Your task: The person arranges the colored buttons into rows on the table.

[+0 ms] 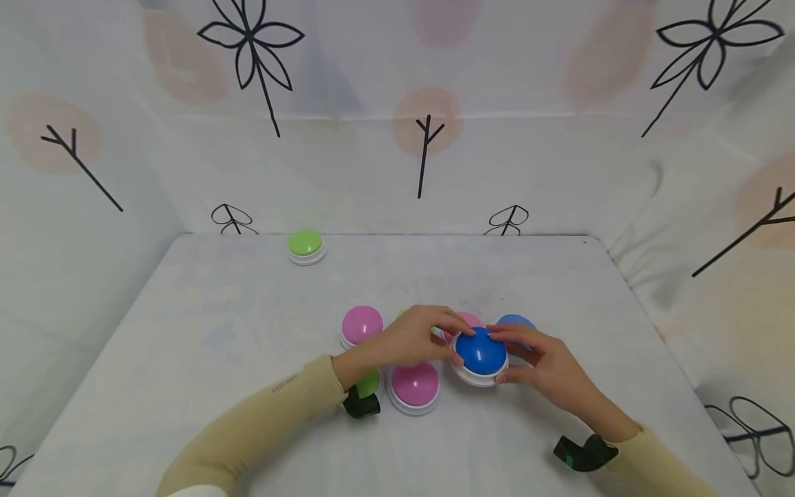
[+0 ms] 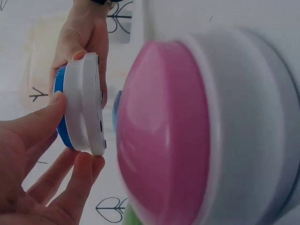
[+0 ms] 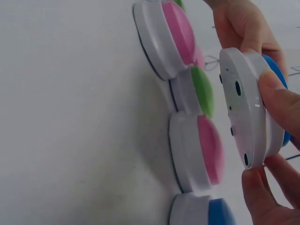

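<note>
Between both hands is a blue push button (image 1: 481,352) with a white round base, held up off the table. My left hand (image 1: 422,335) grips its left side, and my right hand (image 1: 549,366) grips the right side. In the right wrist view the white underside of the blue push button (image 3: 241,110) shows dark holes. A pink push button (image 1: 415,384) stands on the table below my left hand. Another pink push button (image 1: 468,319) and a second blue push button (image 1: 515,321) lie just behind, partly hidden by the hands.
A pink push button (image 1: 362,324) and a green one (image 1: 368,383) stand by my left forearm, the green one partly covered. Another green push button (image 1: 305,243) sits at the white table's (image 1: 217,386) back edge. Patterned cloth (image 1: 348,159) encloses the back and sides.
</note>
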`<action>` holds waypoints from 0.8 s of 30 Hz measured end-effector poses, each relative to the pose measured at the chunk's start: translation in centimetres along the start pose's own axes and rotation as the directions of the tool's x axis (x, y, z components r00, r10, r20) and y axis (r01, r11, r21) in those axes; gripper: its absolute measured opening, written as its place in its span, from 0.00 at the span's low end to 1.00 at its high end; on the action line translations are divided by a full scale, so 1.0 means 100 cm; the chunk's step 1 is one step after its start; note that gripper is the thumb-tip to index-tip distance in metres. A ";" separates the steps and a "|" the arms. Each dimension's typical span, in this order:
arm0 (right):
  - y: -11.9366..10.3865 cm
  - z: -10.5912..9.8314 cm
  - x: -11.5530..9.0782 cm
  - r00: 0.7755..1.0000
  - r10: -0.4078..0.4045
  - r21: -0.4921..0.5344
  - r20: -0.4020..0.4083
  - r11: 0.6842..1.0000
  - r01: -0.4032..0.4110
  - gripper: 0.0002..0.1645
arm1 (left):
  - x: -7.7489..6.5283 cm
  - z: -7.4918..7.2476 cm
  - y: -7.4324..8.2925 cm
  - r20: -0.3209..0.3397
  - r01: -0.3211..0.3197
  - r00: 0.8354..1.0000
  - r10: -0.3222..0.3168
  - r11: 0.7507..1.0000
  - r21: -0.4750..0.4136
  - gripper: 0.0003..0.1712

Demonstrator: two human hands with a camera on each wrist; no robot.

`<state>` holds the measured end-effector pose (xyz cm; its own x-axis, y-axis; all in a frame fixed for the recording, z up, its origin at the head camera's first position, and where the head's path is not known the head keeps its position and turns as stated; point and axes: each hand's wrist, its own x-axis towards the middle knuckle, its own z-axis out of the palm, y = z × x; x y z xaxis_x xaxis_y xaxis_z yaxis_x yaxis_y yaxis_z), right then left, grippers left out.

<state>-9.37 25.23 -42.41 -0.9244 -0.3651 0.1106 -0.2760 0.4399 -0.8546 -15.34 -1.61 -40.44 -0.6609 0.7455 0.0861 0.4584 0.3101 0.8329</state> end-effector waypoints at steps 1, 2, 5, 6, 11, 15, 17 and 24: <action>0.001 0.001 -0.002 1.000 0.003 0.000 0.001 1.000 -0.003 0.34 | 0.000 0.002 0.000 0.006 -0.005 1.000 0.005 1.000 0.013 0.24; 0.002 0.001 -0.005 1.000 0.006 -0.005 0.004 1.000 -0.006 0.34 | 0.000 0.004 0.000 0.012 -0.013 1.000 0.012 1.000 0.022 0.24; 0.004 0.004 -0.011 1.000 0.018 -0.014 0.010 1.000 -0.018 0.33 | 0.000 0.008 -0.001 0.036 -0.023 0.999 0.022 0.999 0.033 0.24; 0.005 0.004 -0.012 1.000 0.022 -0.016 0.012 1.000 -0.022 0.33 | -0.001 0.009 -0.001 0.045 -0.026 0.999 0.024 0.999 0.037 0.24; 0.009 0.009 -0.019 0.999 0.014 -0.003 0.029 1.000 -0.014 0.32 | -0.001 0.014 0.000 0.099 -0.059 0.994 0.049 0.994 0.092 0.23; 0.013 0.011 -0.024 0.999 -0.018 0.032 0.049 0.999 0.017 0.32 | -0.001 0.017 -0.001 0.143 -0.065 0.989 0.044 0.986 0.152 0.24; 0.015 0.013 -0.025 0.998 -0.038 0.046 0.058 0.998 0.035 0.32 | 0.000 0.019 -0.002 0.163 -0.069 0.986 0.039 0.980 0.184 0.24; 0.018 0.020 -0.025 0.993 -0.087 0.058 0.074 0.995 0.082 0.32 | -0.002 0.023 -0.008 0.185 -0.079 0.982 0.030 0.962 0.262 0.25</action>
<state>-7.05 25.25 -45.21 -0.8750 -0.4614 0.1465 -0.3354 0.3596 -0.8707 -14.22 -0.65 -42.36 -0.5256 0.8507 0.0083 0.6486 0.3944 0.6509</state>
